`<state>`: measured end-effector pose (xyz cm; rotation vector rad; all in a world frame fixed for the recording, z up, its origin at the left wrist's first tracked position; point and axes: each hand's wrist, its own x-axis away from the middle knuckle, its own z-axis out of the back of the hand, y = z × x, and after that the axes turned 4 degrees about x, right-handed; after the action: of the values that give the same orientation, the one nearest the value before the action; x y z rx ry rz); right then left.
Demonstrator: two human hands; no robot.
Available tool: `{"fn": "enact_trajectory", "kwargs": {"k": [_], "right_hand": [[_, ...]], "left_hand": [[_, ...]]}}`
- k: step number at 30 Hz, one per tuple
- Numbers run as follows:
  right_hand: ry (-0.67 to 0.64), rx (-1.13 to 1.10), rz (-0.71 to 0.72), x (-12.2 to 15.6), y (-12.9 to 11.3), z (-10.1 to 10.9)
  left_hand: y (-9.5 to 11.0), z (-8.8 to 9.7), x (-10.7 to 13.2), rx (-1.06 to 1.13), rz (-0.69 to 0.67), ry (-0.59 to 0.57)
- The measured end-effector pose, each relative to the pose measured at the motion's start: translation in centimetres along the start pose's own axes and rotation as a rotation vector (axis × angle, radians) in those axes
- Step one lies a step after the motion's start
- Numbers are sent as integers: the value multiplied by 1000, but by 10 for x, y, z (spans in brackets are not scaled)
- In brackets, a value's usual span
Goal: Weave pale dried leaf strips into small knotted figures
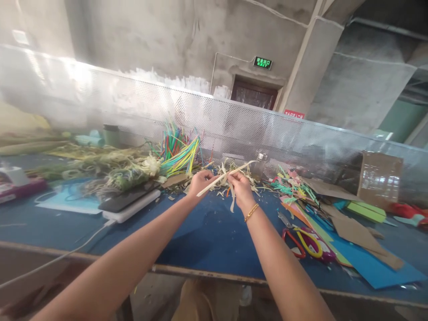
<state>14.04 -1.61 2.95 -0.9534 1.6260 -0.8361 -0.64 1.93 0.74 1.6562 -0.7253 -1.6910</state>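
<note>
Scraps, possibly husk, behind pale strip

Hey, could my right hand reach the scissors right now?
Probably yes: the scissors lie uncovered beside your right forearm. Your right hand would likely need to release the pale strip it holds.

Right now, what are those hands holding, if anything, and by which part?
A thin pale strip: the right hand pinches it near its middle. The left hand is at its lower half; whether it grips there cannot be told.
</note>
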Motion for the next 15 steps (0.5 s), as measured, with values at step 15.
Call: {"fn": "enact_trajectory", "kwargs": {"k": [15], "right_hand": [[-141, 227, 134, 10, 14, 16]], "left_hand": [[12, 12, 16, -205, -211, 80]]}}
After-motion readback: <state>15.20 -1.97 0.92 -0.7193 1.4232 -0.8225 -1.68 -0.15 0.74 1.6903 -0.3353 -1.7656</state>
